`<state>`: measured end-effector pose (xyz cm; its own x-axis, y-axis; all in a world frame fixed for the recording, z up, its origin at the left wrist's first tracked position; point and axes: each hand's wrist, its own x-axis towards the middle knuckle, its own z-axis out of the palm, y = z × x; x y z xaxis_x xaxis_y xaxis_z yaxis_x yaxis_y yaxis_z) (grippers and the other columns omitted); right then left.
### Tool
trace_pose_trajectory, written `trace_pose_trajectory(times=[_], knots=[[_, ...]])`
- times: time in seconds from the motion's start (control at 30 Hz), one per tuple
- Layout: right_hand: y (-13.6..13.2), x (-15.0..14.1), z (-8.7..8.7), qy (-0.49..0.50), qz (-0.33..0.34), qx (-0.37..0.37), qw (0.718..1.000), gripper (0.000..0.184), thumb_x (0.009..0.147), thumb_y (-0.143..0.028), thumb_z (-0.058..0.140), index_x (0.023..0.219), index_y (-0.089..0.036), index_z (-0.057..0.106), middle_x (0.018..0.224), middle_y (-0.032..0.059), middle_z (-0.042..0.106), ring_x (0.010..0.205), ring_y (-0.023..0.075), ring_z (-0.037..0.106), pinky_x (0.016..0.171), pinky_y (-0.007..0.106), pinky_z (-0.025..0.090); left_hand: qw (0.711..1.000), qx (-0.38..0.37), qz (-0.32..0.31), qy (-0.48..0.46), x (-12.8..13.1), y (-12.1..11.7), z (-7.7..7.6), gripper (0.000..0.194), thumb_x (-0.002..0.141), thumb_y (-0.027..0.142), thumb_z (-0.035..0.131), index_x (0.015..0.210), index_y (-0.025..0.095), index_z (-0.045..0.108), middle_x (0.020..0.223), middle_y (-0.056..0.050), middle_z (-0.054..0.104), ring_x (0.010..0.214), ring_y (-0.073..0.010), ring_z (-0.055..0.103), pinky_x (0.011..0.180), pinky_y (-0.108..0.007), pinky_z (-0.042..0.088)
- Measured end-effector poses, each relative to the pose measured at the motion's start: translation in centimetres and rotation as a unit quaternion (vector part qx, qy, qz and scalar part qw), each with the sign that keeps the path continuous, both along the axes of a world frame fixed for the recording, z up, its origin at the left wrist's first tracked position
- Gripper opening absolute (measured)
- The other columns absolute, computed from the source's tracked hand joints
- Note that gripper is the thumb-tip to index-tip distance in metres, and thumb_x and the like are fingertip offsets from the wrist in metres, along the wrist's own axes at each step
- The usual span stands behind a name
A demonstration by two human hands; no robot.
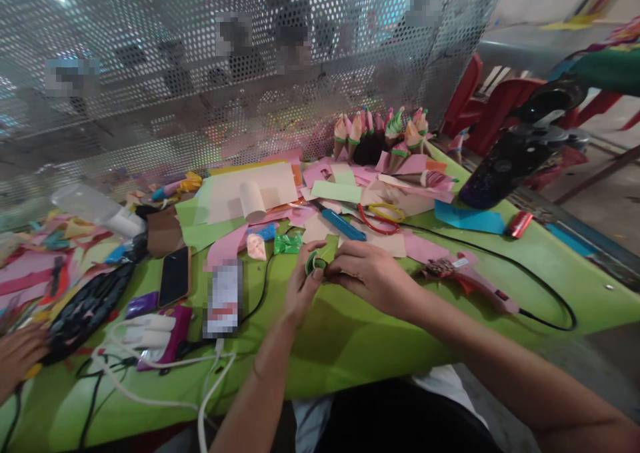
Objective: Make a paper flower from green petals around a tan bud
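My left hand [299,286] is closed around a small curled piece of green paper [313,261], its thumb on the near side. Fingers of my right hand [369,274] pinch the right side of that same curl, and their tips are partly hidden. Both hands are above the front middle of the green table [350,346]. Just beyond them lie a green wrapped packet [288,243], a blue utility knife [343,225] and red-and-yellow scissors [383,225]. A pink glue gun [477,283] rests to the right of my right hand.
Finished paper ice-cream cones [395,130] stand at the back right near a dark bottle [505,166]. Coloured paper sheets [220,203], a white roll [252,202], phones [175,276] and cables [150,400] cover the left. Another person's hand [23,356] is at the left edge.
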<state>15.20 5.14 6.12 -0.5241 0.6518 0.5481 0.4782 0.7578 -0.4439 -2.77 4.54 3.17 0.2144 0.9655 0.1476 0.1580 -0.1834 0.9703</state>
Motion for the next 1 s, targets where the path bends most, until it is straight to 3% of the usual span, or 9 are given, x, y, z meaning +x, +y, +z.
trace_pose_trajectory(times=[0.33,0.57,0.7,1.0], knots=[[0.27,-0.18,-0.85,-0.028,-0.023,0.040,0.999,0.013,0.094,-0.019,0.060,0.084,-0.016,0.068,0.083,0.0057,0.065,0.077,0.0186,0.060,0.070,0.029,0.044,0.999,-0.001,-0.011,-0.036,0.05,0.06,-0.69,0.065,0.084,0.069,0.053,0.129,0.022,0.053,0.074,0.002,0.043,0.068,-0.0151,0.040,0.062,-0.026,0.036],[0.26,0.22,-0.63,-0.067,-0.013,0.070,0.995,0.018,0.096,-0.015,0.053,0.088,-0.018,0.069,0.081,0.0037,0.063,0.074,0.0160,0.056,0.069,0.029,0.039,0.999,0.002,-0.013,-0.042,-0.08,0.23,-0.74,0.062,0.086,0.066,0.053,0.128,0.022,0.054,0.082,-0.001,0.051,0.073,-0.0161,0.046,0.067,-0.027,0.044],[0.18,0.25,-0.71,-0.068,-0.017,0.067,0.995,0.019,0.095,-0.013,0.052,0.089,-0.019,0.070,0.082,0.0037,0.064,0.075,0.0158,0.057,0.068,0.029,0.039,0.999,0.012,-0.011,-0.036,-0.12,0.34,-0.86,0.061,0.086,0.066,0.052,0.128,0.022,0.054,0.088,-0.002,0.054,0.075,-0.0169,0.049,0.069,-0.028,0.046],[0.01,-0.07,-0.92,-0.046,-0.042,0.059,0.996,0.014,0.091,-0.011,0.057,0.090,-0.019,0.068,0.086,0.0049,0.066,0.078,0.0176,0.060,0.071,0.030,0.042,1.000,0.011,0.000,-0.029,0.02,0.17,-0.86,0.060,0.087,0.065,0.051,0.129,0.022,0.054,0.079,0.000,0.052,0.070,-0.0163,0.048,0.067,-0.029,0.045]])
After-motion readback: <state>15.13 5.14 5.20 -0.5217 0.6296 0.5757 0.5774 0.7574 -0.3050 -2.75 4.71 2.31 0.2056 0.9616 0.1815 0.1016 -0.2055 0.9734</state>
